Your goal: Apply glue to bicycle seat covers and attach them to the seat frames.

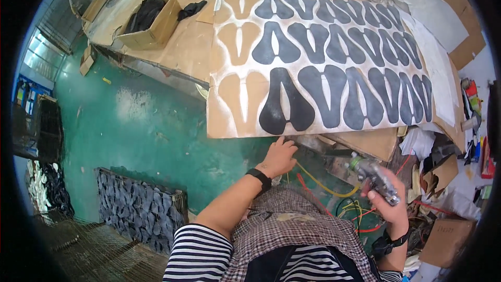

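In my right hand (389, 198) is a metal spray gun (377, 178) with a green part at its front end, its tip facing the board. My fingers are wrapped around its body. My left hand (279, 157) is at the lower edge of a cardboard sheet (229, 131), fingers a little apart; whether the fingertips touch the edge I cannot tell. Three rows of black pads (286, 99), each pair-lobed with a slit, lie on this sheet amid whitish overspray. Down its left side, bare brown cardboard shapes (241, 91) match the pads' outline.
On the bench behind, a cardboard box (151, 34) holds dark pieces. A wire rack (141, 203) packed with dark pieces stands at lower left on the green floor (141, 141). Yellow and red hoses (334, 192) hang below the bench. Clutter and a carton (448, 243) crowd the right.
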`<state>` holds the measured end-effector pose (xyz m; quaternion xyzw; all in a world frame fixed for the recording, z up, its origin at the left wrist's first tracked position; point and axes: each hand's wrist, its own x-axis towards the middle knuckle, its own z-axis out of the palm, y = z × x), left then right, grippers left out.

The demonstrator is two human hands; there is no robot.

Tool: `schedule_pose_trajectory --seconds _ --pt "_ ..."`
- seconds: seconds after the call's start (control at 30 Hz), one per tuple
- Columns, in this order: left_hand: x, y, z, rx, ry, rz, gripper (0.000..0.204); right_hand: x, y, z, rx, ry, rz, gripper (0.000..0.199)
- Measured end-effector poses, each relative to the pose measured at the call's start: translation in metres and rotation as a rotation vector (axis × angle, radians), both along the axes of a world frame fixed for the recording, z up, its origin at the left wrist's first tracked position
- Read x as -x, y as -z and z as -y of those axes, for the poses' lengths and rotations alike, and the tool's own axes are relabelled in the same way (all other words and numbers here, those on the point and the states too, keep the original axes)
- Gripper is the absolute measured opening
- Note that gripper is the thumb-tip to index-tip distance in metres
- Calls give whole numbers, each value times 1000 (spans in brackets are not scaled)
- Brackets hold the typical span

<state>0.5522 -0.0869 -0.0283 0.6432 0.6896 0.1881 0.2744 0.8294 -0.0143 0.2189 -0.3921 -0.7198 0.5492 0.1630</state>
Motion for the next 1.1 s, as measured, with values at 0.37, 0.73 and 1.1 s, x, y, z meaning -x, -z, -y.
schedule_pose_trajectory --seconds 0.37,0.73,1.1 --pt "92 107 138 512 -592 258 39 -6 -3 0 -8 -73 62 46" --pt "119 139 250 693 -1293 617 20 -10 -14 -1 51 48 56 50" --pt "111 146 187 464 -1253 669 30 -21 -20 5 21 127 25 52"
